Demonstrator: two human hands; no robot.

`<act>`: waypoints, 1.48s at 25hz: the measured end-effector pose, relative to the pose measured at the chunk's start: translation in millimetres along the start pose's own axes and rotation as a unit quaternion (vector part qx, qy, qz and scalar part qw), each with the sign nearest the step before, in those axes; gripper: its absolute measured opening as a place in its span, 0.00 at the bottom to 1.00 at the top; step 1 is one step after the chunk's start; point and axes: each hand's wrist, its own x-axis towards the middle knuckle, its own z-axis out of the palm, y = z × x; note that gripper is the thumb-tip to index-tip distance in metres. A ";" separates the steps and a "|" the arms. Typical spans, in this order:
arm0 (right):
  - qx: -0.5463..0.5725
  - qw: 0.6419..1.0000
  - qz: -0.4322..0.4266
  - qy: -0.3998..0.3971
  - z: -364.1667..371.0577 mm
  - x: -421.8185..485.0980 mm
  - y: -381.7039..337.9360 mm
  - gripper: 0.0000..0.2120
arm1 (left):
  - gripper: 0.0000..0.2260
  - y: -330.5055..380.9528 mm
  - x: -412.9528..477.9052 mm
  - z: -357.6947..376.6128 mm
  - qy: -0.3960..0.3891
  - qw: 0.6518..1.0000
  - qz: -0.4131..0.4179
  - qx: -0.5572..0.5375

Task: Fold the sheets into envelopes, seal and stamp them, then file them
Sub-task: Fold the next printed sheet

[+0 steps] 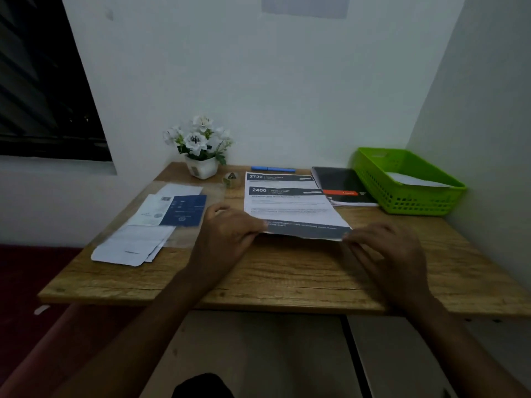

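A printed sheet (290, 205) with dark header bars lies on the wooden desk (287, 271), on top of another sheet whose header shows behind it. Its near edge is folded up, showing a dark printed strip. My left hand (227, 231) pinches the left end of that fold and my right hand (385, 248) pinches the right end. White envelopes (132, 245) and a blue card (184, 211) lie in a loose pile at the left, partly under a clear plastic sleeve. A green basket (413, 193) at the right holds white paper.
A white flower pot (201, 165) stands at the back by the wall. A tape roll (231, 179) and a blue pen (273, 169) lie behind the sheets. A black notebook (342, 185) sits next to the basket. Walls close the back and right.
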 end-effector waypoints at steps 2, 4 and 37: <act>-0.010 1.000 -0.018 -0.009 -10.8 -15.7 -7.2 0.07 | 0.11 8.0 -18.5 -8.3 -0.035 0.999 0.023 0.026; 0.000 1.000 -0.019 -0.020 -20.1 -26.9 -14.1 0.09 | 0.11 15.8 -34.0 -13.6 -0.063 0.996 0.038 0.039; 0.147 0.906 0.359 -0.168 111.5 69.8 78.8 0.41 | 0.25 -94.3 73.3 75.5 -0.134 0.933 -0.335 0.021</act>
